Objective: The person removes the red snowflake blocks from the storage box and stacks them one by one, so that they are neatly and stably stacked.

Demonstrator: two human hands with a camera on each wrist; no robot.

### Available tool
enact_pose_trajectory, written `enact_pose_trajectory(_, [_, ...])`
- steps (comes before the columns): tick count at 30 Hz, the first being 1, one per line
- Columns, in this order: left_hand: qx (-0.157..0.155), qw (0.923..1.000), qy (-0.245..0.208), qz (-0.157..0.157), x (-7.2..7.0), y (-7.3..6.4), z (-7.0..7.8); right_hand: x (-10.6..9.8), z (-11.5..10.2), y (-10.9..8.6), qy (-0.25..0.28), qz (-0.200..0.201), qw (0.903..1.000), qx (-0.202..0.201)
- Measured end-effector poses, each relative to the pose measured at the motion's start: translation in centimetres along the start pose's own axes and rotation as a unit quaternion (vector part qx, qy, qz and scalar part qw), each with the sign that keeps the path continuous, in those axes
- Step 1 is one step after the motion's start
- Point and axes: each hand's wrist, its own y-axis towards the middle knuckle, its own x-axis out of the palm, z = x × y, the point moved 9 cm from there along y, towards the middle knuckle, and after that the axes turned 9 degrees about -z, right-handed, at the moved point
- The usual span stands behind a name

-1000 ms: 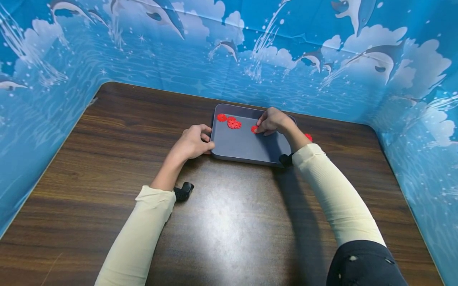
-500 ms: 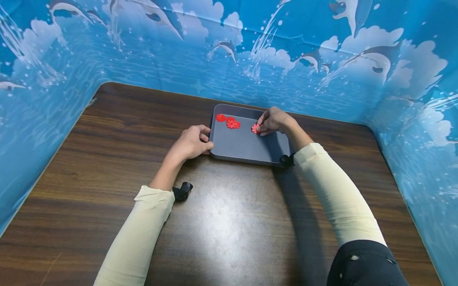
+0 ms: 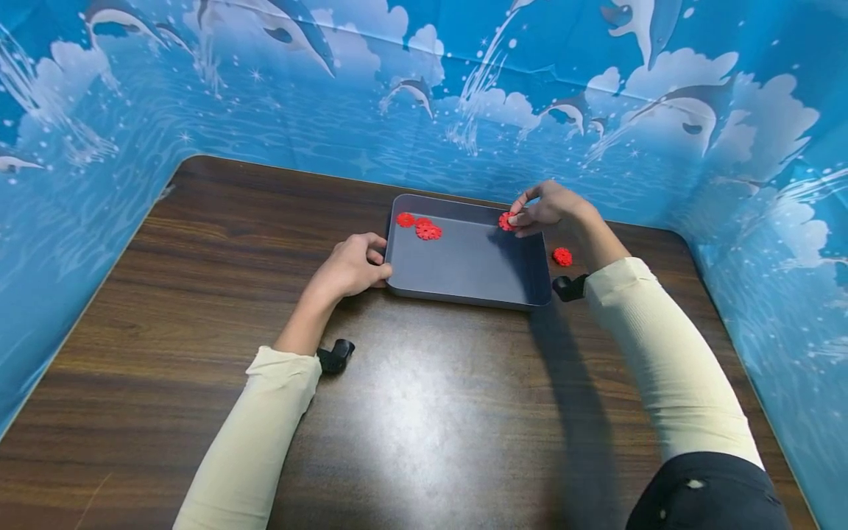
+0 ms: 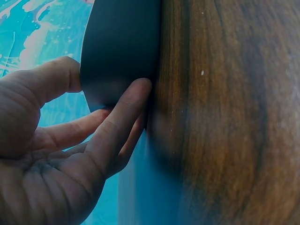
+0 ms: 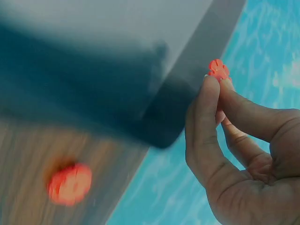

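Note:
A grey rectangular tray [image 3: 464,269] lies near the table's back edge. My left hand [image 3: 353,266] grips its left side, thumb at the rim and fingers against the outer wall [image 4: 119,47] in the left wrist view. Over the tray's back right part, my right hand [image 3: 550,208] pinches a red notched interlocking disc [image 3: 506,221] between thumb and fingertips; the right wrist view shows the disc [image 5: 218,69] at the fingertips. Inside the tray, at the back left, are a single red disc [image 3: 405,219] and an overlapping cluster of red discs [image 3: 428,232].
Another red disc or small stack of discs [image 3: 562,256] lies on the wooden table [image 3: 411,412] just right of the tray. A blue dolphin-print curtain [image 3: 358,96] closes off the back and sides. Each wrist wears a black camera [image 3: 336,356].
My right hand has lifted the pinched disc from the tray floor and carried it right and back. The disc on the table shows fully again. My left hand stays at the tray.

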Motion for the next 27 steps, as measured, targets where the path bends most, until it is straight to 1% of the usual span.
enact_pose_trajectory(3, [-0.001, 1.0000, -0.001, 0.000, 0.0, 0.0, -0.1, -1.9, 1.4, -0.9, -0.020, 0.008, 0.9997, 0.014])
enact_pose_trajectory(7, [-0.004, 1.0000, -0.002, 0.000, 0.1, 0.0, -0.2, -4.1, 4.0, -1.9, -0.032, 0.016, 0.9987, 0.035])
enact_pose_trajectory(10, [-0.006, 1.0000, -0.004, 0.000, 0.1, 0.0, -0.3, -5.0, 6.3, -2.5, 0.002, 0.021, 0.9987, 0.047])
enact_pose_trajectory(14, [-0.007, 0.9999, -0.007, -0.002, 0.1, 0.0, -0.4, -5.4, 9.4, -2.6, 0.074, 0.029, 0.9953, 0.055])
enact_pose_trajectory(17, [-0.008, 0.9999, -0.008, -0.003, 0.1, 0.1, -0.3, -5.3, 11.0, -2.4, 0.101, 0.029, 0.9930, 0.054])
enact_pose_trajectory(22, [-0.007, 0.9999, -0.012, -0.001, 0.1, 0.1, -0.3, -5.1, 12.5, -2.0, 0.118, 0.024, 0.9911, 0.055])
enact_pose_trajectory(27, [-0.005, 0.9998, -0.019, -0.004, 0.1, 0.2, -0.1, -5.2, 13.2, -2.0, 0.127, 0.038, 0.9887, 0.069])
